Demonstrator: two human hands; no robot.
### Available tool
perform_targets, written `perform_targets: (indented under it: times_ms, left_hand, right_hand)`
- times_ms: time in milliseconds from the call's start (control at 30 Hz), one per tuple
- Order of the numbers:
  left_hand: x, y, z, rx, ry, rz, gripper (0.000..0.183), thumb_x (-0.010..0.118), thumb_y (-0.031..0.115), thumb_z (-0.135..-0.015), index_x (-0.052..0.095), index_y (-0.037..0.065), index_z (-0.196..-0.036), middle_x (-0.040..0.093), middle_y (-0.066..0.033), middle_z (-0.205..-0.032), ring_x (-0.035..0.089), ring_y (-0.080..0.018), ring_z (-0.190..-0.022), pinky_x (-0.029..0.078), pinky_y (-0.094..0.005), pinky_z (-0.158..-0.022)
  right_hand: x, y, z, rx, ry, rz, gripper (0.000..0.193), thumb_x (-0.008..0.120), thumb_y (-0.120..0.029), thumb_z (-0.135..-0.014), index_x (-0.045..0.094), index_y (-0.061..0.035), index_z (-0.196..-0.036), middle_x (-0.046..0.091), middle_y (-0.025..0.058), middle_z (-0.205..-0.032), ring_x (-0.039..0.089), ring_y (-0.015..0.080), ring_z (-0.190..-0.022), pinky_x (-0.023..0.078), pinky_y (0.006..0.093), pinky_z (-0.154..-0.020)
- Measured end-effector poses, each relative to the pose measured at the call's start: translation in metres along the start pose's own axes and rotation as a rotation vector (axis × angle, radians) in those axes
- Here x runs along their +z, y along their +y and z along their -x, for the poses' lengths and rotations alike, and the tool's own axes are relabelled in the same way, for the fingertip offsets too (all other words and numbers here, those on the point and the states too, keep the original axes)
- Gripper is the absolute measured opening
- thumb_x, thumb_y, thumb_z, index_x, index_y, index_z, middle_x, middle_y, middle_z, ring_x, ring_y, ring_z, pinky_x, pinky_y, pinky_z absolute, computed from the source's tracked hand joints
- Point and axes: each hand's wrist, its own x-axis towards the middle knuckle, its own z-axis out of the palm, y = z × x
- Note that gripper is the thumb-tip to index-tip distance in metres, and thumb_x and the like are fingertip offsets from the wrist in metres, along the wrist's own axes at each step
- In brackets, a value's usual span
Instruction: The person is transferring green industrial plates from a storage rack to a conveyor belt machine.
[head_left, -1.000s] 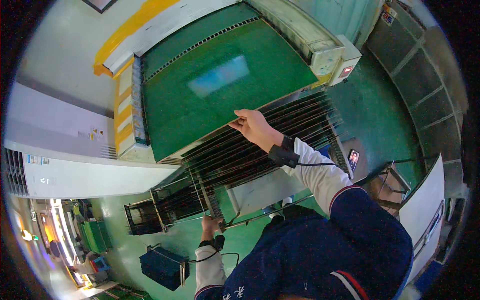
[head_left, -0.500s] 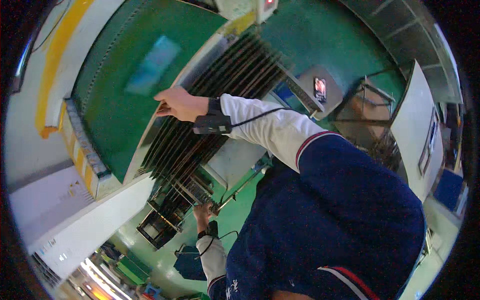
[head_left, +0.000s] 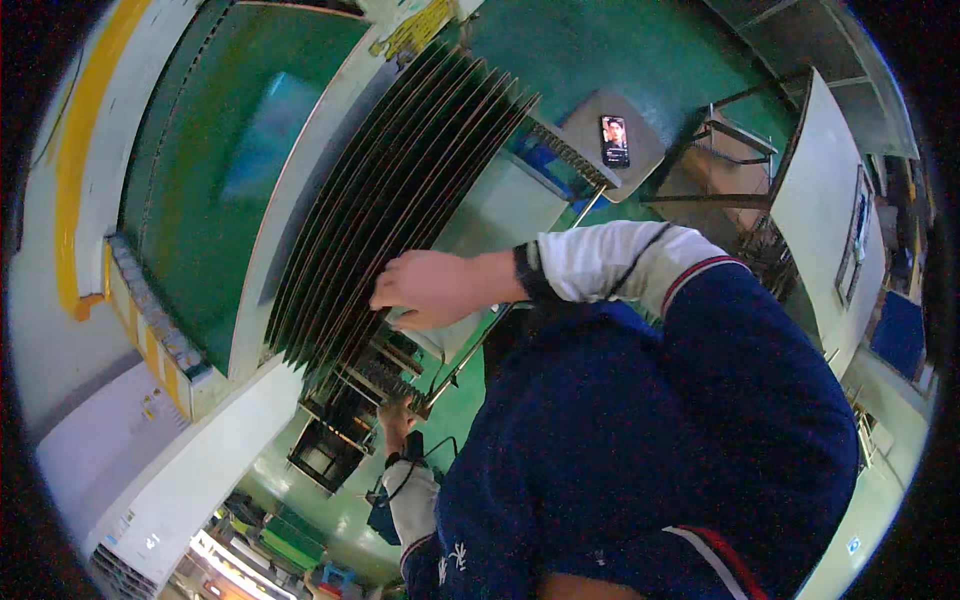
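Note:
A row of thin dark panels (head_left: 375, 190) stands on edge, close together, across the middle. My right hand (head_left: 435, 287) is at the near side of the row, its fingers bent and closed on the edge of a dark panel; the fingertips are partly hidden. Lower down, my left hand (head_left: 397, 415) is closed around the end of a slotted bar (head_left: 385, 375) on the rack. Another slotted bar (head_left: 570, 150) lies at the right end of the panels.
A phone (head_left: 615, 141) lies on a stool (head_left: 640, 165) at the right. Beyond the panels stands a pale wall edge (head_left: 290, 190) with a green surface (head_left: 180, 200) behind it. A white board (head_left: 825, 200) leans over a metal frame at far right.
My right hand has moved from the far edge of the panels back toward me, to their near side. My left hand stays at the slotted bar. The view has shifted slightly.

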Motion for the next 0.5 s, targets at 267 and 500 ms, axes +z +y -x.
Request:
perform_targets:
  times_ms: [267,500]
  left_hand:
    - [0.001,-0.008,0.007,0.431,0.239,-0.685,0.042,0.07,0.024,-0.06,0.064,0.027,-0.101,0.06,-0.0024,-0.066,0.059,-0.022,-0.061,0.041,-0.036,-0.052]
    - [-0.021,0.025,0.005,0.466,0.24,-0.681,0.039,0.074,0.028,-0.06,0.064,0.021,-0.097,0.061,-0.0014,-0.072,0.059,-0.0209,-0.059,0.044,-0.0337,-0.052]
  right_hand:
    - [0.006,-0.008,0.049,-0.053,-0.009,0.189,0.039,0.066,-0.021,-0.07,0.058,-0.0063,-0.105,0.054,0.0103,-0.118,0.047,0.0269,-0.114,0.038,0.0421,-0.093]
    - [0.001,-0.012,0.056,0.084,0.077,0.296,0.039,0.068,-0.017,-0.07,0.057,-0.0069,-0.107,0.053,0.0092,-0.12,0.045,0.0262,-0.116,0.036,0.0403,-0.095]
